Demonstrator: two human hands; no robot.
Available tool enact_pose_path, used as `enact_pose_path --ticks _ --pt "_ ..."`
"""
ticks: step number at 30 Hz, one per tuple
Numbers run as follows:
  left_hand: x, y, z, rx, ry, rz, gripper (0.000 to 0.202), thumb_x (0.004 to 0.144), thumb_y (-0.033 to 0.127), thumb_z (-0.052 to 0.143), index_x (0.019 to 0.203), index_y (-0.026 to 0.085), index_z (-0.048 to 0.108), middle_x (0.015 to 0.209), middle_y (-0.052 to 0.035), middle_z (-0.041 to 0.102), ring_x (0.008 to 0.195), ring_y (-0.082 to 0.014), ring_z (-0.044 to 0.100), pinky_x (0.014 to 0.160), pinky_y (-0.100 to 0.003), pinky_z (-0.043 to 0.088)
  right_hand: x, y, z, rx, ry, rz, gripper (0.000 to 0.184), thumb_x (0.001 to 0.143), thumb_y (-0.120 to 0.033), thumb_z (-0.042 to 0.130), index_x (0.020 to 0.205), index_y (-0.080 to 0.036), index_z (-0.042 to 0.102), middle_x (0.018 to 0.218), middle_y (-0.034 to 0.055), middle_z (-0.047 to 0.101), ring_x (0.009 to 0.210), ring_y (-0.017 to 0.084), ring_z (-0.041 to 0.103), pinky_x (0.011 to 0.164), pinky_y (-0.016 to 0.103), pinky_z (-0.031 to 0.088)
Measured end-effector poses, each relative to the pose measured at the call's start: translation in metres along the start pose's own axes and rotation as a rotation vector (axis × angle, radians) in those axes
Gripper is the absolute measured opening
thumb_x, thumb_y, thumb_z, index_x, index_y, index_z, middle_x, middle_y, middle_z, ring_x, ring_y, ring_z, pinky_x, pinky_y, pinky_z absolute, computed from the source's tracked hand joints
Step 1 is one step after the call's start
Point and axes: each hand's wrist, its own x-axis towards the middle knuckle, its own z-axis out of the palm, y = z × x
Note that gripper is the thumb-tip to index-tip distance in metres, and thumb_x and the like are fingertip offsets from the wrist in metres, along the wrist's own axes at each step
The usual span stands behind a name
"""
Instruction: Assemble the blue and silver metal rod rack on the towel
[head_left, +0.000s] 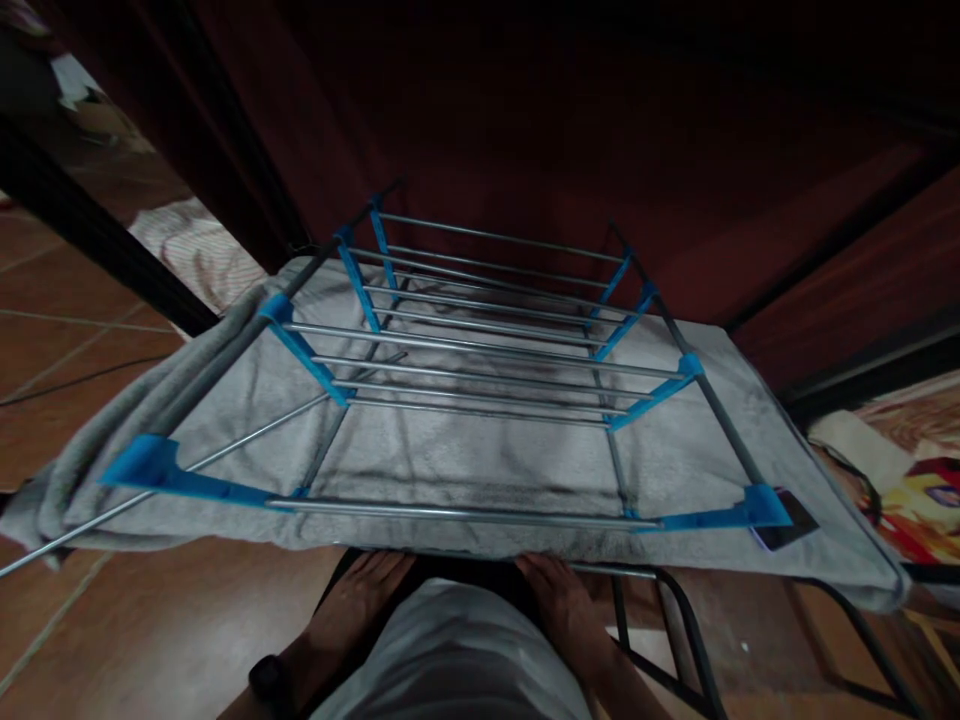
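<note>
My left hand [366, 585] and my right hand [555, 590] lie flat at the near edge of the table, by my lap, fingers stretched forward. Neither holds anything, and the edge partly hides the fingertips. Just beyond them stands a partly built rack of metal tubes with blue plastic brackets. Its nearest crossbar [465, 513] runs between a left blue bracket [176, 475] and a right blue bracket [724, 510]. Further back, more rods [480, 347] span other brackets. One loose metal rod [247, 438] slants across the left side, its near end past the table edge.
A grey blanket [465, 460] covers the table. At the right lies a phone [787, 525] beside the bracket. Dark red panels [525, 120] rise behind. Black metal legs [686, 625] stand at the lower right. Colourful cloth [922, 510] lies at far right, striped cloth [199, 250] at left.
</note>
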Motion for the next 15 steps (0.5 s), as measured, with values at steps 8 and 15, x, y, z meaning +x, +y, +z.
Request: enact_pose_path --ticks 8,15 --pt "0.001 0.014 -0.001 0.072 0.154 0.071 0.049 0.088 0.0 0.042 0.129 0.02 0.061 0.12 -0.0097 0.066 0.112 -0.0209 0.062 0.102 -0.037 0.05 -0.005 0.001 0.031 -0.156 0.148 0.0 0.07 0.08 0.003 0.039 0.14 -0.032 0.046 0.117 0.0074 0.065 0.107 0.026 0.062 0.094 0.048 0.052" --pt "0.0 0.014 -0.001 0.246 0.226 0.08 0.053 0.088 -0.002 0.036 0.129 0.022 0.061 0.124 -0.0092 0.066 0.115 -0.0228 0.061 0.103 -0.039 0.048 -0.006 -0.001 0.018 -0.07 0.13 -0.044 0.054 0.084 0.0 0.037 0.13 -0.025 0.049 0.116 0.0079 0.064 0.107 0.024 0.062 0.092 0.042 0.052"
